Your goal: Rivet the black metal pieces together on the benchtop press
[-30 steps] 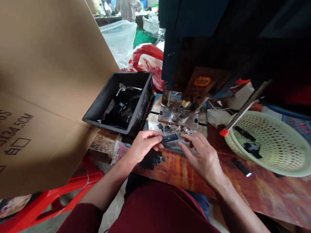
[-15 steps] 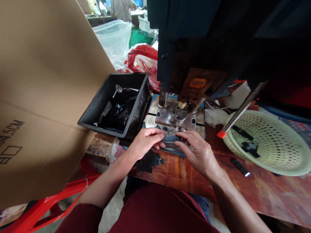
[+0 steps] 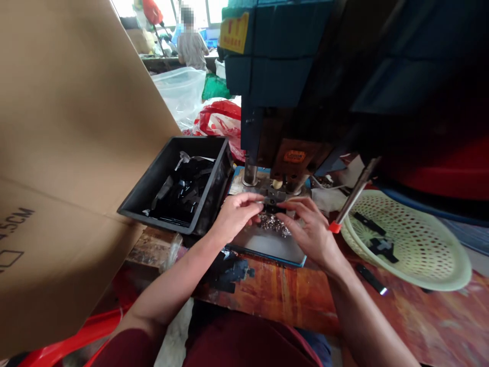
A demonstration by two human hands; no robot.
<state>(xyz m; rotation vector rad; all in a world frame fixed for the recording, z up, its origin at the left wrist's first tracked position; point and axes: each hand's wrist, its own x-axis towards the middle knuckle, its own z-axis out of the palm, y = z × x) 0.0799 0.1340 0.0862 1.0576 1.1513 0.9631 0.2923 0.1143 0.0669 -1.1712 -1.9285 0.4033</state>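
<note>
Between my two hands is a small, flat black piece (image 3: 273, 208), held level at the metal die block of a press (image 3: 287, 148). My left hand (image 3: 237, 216) pinches its left end between thumb and fingers. On its right end my right hand (image 3: 308, 227) has a similar pinch. Just below the piece, a heap of small shiny metal bits (image 3: 275, 224) lies on the grey base plate (image 3: 269, 245). My fingers partly cover the die.
A black bin (image 3: 196, 224) of dark flat pieces stands left, beside a large cardboard sheet (image 3: 76, 127). On the right are a pale green basket (image 3: 431, 239), a red-tipped metal lever (image 3: 349, 199) and a black tool (image 3: 371, 279). Dark pieces (image 3: 231, 272) lie near the front edge. A person (image 3: 192, 48) is far behind.
Both hands have moved the black piece forward, from above the metal bits to the die. The head view has tilted up, showing more of the press and the person behind.
</note>
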